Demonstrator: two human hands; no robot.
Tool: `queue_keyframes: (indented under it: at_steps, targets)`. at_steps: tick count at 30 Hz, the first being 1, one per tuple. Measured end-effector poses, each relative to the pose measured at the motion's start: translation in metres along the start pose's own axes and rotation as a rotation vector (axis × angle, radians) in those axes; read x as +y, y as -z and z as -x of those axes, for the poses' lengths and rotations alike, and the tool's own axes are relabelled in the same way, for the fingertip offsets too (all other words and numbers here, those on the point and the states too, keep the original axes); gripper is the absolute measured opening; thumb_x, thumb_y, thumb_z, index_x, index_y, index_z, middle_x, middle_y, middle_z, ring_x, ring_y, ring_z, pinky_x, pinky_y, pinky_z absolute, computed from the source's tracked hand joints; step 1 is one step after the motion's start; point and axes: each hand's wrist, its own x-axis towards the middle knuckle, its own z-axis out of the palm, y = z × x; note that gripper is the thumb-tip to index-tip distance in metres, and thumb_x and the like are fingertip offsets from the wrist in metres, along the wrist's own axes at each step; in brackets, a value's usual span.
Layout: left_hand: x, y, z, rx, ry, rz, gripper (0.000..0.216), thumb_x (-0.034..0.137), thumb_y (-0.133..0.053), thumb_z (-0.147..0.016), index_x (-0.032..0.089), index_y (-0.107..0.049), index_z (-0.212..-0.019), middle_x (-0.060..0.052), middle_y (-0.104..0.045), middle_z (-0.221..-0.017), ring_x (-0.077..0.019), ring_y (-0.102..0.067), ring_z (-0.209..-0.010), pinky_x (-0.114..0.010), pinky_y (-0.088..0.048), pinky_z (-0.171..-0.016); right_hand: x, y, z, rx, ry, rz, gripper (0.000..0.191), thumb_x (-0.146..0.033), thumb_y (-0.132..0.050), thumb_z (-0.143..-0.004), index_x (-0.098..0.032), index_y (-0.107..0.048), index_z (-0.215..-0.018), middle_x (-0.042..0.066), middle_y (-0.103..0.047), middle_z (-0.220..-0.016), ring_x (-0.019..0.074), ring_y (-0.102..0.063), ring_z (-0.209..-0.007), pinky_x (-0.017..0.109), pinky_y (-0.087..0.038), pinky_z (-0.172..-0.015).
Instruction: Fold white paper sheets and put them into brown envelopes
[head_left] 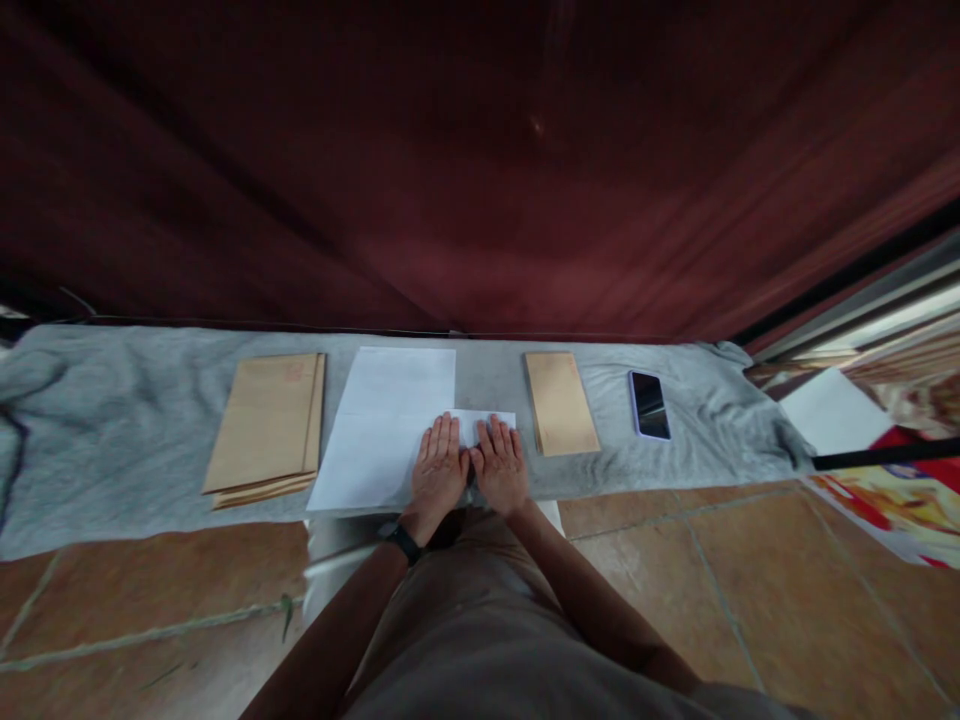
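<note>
My left hand [439,468] and my right hand [499,463] lie flat side by side, fingers stretched out, pressing on a folded white sheet [478,425]. That sheet rests at the right edge of a stack of white paper [386,425] on a grey cloth [120,430]. A black band sits on my left wrist. A stack of large brown envelopes [266,425] lies to the left of the paper. One narrow brown envelope [560,402] lies just right of my right hand.
A phone [649,404] lies face up on the cloth, right of the narrow envelope. A dark red curtain [480,170] hangs behind the cloth. Brown floor tiles [750,580] run in front. A white sheet [832,410] and colourful printed material [900,500] lie at the far right.
</note>
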Motion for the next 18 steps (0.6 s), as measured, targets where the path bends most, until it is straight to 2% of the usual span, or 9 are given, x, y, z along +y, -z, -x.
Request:
queue_keyframes:
  at_steps: [5, 9, 14, 18]
  targets:
    - [0.0, 0.002, 0.0, -0.004, 0.023, 0.054, 0.062, 0.029, -0.038, -0.1, 0.003, -0.035, -0.156, -0.023, -0.032, -0.165, -0.0303, -0.024, -0.157, -0.054, -0.027, -0.126, 0.001, 0.0, 0.001, -0.001, -0.027, 0.003, 0.051, -0.033, -0.045, -0.106, -0.019, -0.044, -0.155, 0.016, -0.034, -0.165, 0.0288, -0.036, -0.151, 0.05, -0.03, -0.122]
    - [-0.004, 0.0, -0.002, 0.023, 0.076, 0.222, 0.06, 0.031, -0.042, -0.098, 0.007, -0.04, -0.153, -0.021, -0.037, -0.163, -0.0303, -0.031, -0.154, -0.054, -0.03, -0.125, 0.0, 0.0, 0.001, -0.005, -0.036, -0.006, 0.051, -0.033, -0.045, -0.106, -0.019, -0.045, -0.155, 0.017, -0.034, -0.165, 0.0301, -0.035, -0.151, 0.05, -0.029, -0.121]
    - [-0.011, -0.003, -0.016, 0.043, 0.319, 0.597, 0.054, 0.026, -0.047, -0.093, 0.017, -0.051, -0.146, -0.014, -0.056, -0.151, -0.0274, -0.05, -0.142, -0.051, -0.039, -0.12, -0.001, 0.0, 0.0, -0.008, -0.035, -0.023, 0.052, -0.035, -0.045, -0.105, -0.018, -0.045, -0.155, 0.019, -0.035, -0.164, 0.032, -0.035, -0.151, 0.051, -0.029, -0.121]
    - [-0.022, -0.001, -0.036, 0.032, 0.439, 0.641, 0.047, 0.024, -0.053, -0.088, 0.017, -0.061, -0.134, -0.015, -0.067, -0.133, -0.0274, -0.064, -0.123, -0.048, -0.051, -0.108, -0.001, -0.001, -0.001, -0.01, -0.035, -0.025, 0.052, -0.034, -0.045, -0.105, -0.018, -0.045, -0.155, 0.019, -0.036, -0.163, 0.032, -0.036, -0.15, 0.051, -0.029, -0.12]
